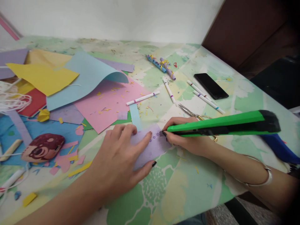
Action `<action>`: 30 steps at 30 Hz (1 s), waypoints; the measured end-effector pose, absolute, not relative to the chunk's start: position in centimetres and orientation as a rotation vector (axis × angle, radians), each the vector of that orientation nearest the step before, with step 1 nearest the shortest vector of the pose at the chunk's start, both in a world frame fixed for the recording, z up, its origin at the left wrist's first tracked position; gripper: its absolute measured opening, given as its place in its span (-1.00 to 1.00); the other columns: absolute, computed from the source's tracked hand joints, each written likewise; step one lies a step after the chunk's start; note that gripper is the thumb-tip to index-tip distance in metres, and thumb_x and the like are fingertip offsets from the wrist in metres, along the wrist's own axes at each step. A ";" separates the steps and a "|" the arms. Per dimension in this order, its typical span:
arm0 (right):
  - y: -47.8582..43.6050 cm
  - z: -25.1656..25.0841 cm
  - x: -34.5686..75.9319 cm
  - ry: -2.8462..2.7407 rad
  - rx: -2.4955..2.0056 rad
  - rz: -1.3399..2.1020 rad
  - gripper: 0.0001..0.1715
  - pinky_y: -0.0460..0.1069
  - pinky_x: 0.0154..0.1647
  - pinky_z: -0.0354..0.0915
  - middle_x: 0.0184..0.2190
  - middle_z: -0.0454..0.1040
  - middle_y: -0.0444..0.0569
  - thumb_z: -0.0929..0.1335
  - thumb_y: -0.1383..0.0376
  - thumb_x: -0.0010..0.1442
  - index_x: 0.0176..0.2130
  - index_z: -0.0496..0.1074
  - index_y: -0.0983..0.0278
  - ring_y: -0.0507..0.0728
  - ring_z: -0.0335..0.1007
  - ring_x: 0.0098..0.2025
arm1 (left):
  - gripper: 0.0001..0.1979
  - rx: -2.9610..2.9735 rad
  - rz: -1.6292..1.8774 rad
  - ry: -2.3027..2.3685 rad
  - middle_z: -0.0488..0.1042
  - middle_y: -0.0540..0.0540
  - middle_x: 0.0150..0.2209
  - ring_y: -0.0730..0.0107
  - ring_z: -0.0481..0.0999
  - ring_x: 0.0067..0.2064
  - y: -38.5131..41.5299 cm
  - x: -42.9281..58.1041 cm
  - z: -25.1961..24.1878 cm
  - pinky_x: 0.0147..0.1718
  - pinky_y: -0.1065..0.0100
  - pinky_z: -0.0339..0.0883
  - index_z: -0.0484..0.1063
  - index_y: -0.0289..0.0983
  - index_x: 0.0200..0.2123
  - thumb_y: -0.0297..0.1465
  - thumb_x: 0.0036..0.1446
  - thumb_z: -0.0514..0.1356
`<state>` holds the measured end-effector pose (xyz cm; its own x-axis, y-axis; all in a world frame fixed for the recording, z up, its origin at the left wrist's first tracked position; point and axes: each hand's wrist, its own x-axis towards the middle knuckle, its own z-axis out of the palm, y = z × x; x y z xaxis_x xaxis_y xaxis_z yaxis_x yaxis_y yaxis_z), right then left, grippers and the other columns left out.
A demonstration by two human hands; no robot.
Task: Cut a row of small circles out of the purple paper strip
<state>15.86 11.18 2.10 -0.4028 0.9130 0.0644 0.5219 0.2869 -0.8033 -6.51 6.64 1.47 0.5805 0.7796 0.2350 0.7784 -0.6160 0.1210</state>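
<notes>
My left hand lies spread flat, pinning down the lilac paper strip. Just right of it, my right hand grips the green cutter like a pen, its tip on the strip beside small drawn circles. Light, shallow strokes seem best, with fingertips off the blade's line. Beyond my right hand lie scissors, and farther off a phone.

The green cutter mostly hides the handles of the scissors

lilac paper strip | lying flat, small circles along edge | green cutter | near-level, tip on strip
</notes>
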 end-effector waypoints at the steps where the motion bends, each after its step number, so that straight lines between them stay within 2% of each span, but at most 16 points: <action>1: 11.2 2.1 15.8 -2.016 -1.272 1.007 -0.95 -0.23 -0.56 0.21 -0.58 0.46 -0.22 0.36 0.39 0.05 -0.43 0.46 0.28 -0.08 0.32 -0.53 | -0.48 2.802 0.415 1.380 0.24 -0.30 -0.14 -0.07 0.27 -0.11 6.5 -6.4 1.5 -0.21 -0.09 0.31 0.36 -0.26 0.11 -0.17 0.11 0.12; 8: 11.6 2.2 16.0 -2.043 -1.206 1.014 -0.93 -0.24 -0.56 0.22 -0.57 0.46 -0.22 0.36 0.42 0.04 -0.40 0.48 0.30 -0.09 0.32 -0.53 | -0.45 2.776 0.438 1.410 0.29 -0.28 -0.26 0.10 0.30 -0.28 5.6 -6.2 1.6 -0.36 0.04 0.37 0.38 -0.42 0.05 -0.14 0.12 0.08; 12: 11.5 2.3 16.2 -2.091 -1.175 0.998 -0.92 -0.24 -0.53 0.21 -0.55 0.48 -0.22 0.36 0.40 0.06 -0.37 0.48 0.29 -0.09 0.33 -0.51 | -0.43 2.784 0.430 1.524 0.31 -0.33 -0.20 -0.09 0.30 -0.15 5.8 -6.3 1.7 -0.22 -0.11 0.33 0.41 -0.43 -0.02 -0.08 0.06 0.11; 14: 11.3 2.4 16.1 -2.098 -1.202 0.986 -0.92 -0.23 -0.54 0.21 -0.57 0.47 -0.22 0.35 0.39 0.06 -0.38 0.48 0.29 -0.09 0.32 -0.53 | -0.44 2.781 0.405 1.556 0.30 -0.34 -0.19 -0.08 0.29 -0.14 5.9 -6.2 1.8 -0.21 -0.10 0.33 0.40 -0.42 -0.05 -0.08 0.05 0.11; 21: 11.1 2.7 15.9 -2.123 -1.298 0.934 -0.92 -0.18 -0.50 0.22 -0.57 0.49 -0.20 0.36 0.36 0.05 -0.39 0.50 0.27 -0.06 0.33 -0.53 | -0.54 2.798 0.319 1.624 0.31 -0.22 -0.36 0.13 0.33 -0.37 5.3 -5.8 1.6 -0.47 0.13 0.34 0.38 -0.37 -0.13 -0.10 0.12 0.05; 24: 11.3 2.7 16.0 -2.142 -1.224 0.970 -0.91 -0.18 -0.50 0.21 -0.56 0.48 -0.20 0.36 0.37 0.07 -0.36 0.50 0.28 -0.06 0.31 -0.53 | -0.58 2.795 0.427 1.526 0.36 -0.22 -0.40 0.15 0.36 -0.41 4.3 -5.6 1.3 -0.53 0.16 0.33 0.37 -0.41 -0.15 -0.15 0.17 0.04; 27: 11.4 2.8 16.1 -2.145 -1.207 0.979 -0.92 -0.18 -0.51 0.21 -0.56 0.48 -0.20 0.36 0.38 0.08 -0.36 0.49 0.29 -0.06 0.31 -0.54 | -0.69 2.798 0.630 1.308 0.41 -0.23 -0.41 0.17 0.38 -0.38 3.9 -5.6 1.1 -0.46 0.15 0.37 0.39 -0.43 -0.20 -0.26 0.20 0.06; 30: 11.2 2.8 16.1 -2.122 -1.250 0.989 -0.92 -0.18 -0.50 0.23 -0.56 0.49 -0.20 0.35 0.36 0.09 -0.36 0.48 0.28 -0.06 0.33 -0.54 | -0.72 2.787 0.660 1.124 0.48 -0.25 -0.25 0.12 0.40 -0.18 4.5 -5.9 1.0 -0.19 0.08 0.36 0.40 -0.41 -0.10 -0.34 0.22 0.09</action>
<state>16.09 11.17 2.79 -0.4658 0.8838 0.0440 0.5349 0.3208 -0.7816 -5.94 4.54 0.98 0.6417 0.6748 0.3645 0.6471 -0.7315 0.2151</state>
